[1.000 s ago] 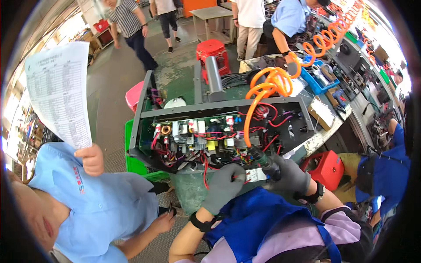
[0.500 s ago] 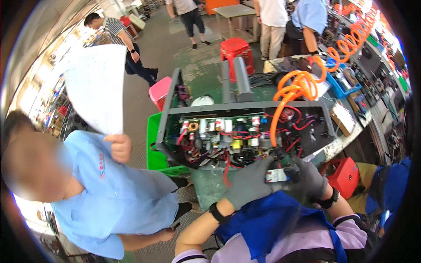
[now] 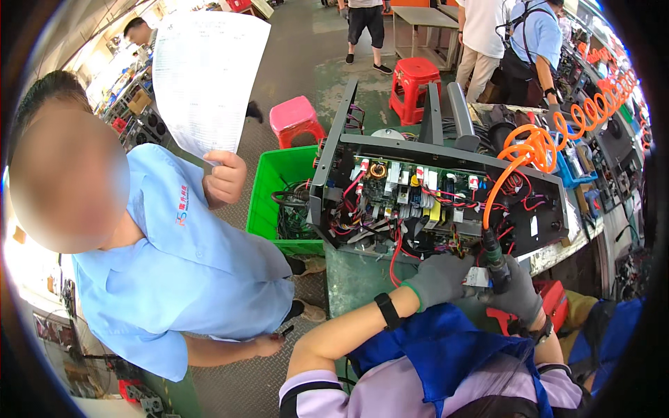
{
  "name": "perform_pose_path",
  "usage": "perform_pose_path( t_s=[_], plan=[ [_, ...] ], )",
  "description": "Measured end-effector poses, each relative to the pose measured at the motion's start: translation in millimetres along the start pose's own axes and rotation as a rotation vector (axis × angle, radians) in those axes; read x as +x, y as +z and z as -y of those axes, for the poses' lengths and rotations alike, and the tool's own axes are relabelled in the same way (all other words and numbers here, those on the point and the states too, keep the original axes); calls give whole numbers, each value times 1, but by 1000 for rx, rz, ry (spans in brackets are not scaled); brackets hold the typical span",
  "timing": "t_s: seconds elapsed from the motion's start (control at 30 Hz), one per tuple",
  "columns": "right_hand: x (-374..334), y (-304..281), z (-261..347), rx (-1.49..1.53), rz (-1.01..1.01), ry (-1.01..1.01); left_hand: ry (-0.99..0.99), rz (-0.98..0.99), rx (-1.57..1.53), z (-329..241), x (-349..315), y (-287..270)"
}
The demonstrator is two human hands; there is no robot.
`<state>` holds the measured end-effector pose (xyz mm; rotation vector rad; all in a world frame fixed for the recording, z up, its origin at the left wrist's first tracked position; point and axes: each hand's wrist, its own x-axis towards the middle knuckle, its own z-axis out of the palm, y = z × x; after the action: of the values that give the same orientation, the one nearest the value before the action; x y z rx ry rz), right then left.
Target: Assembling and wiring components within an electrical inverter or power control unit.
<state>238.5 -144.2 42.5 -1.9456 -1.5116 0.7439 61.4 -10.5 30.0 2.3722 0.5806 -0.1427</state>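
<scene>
My right hand, in a grey glove, is wrapped round a dark pneumatic screwdriver held upright, with an orange coiled air hose running into its top. Close beside it, my left hand, also gloved, is closed at the near edge of the chassis; what its fingers hold is hidden. A small white piece shows between the two hands. The open dark metal chassis lies on the bench in front of me, with a circuit board and red wires inside.
At the left a person in a blue shirt holds up a printed sheet. A green crate with cables stands beside the bench. Red stools stand beyond. Other people stand farther back; a blue tray is at right.
The view has shifted, so the chassis and my hands appear farther right. The person at left appears closer, and the sheet is more face-on. My right hand keeps hold of the screwdriver.
</scene>
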Motion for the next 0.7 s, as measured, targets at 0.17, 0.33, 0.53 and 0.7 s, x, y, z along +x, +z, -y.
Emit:
perform_pose_path(
  t_s=[0.17,0.33,0.53,0.7],
  plan=[
    [-3,7,-3,83,-48,-10,39,-50,-26,10,0,16],
    [-17,-5,1,210,-248,104,130,-282,-125,25,-10,28],
    [-35,-35,36,1139,-542,-245,6,-166,-81,15,-10,15],
    [-1,-41,78,1375,-832,-491,-36,-198,-53,7,-14,16]
  ],
)
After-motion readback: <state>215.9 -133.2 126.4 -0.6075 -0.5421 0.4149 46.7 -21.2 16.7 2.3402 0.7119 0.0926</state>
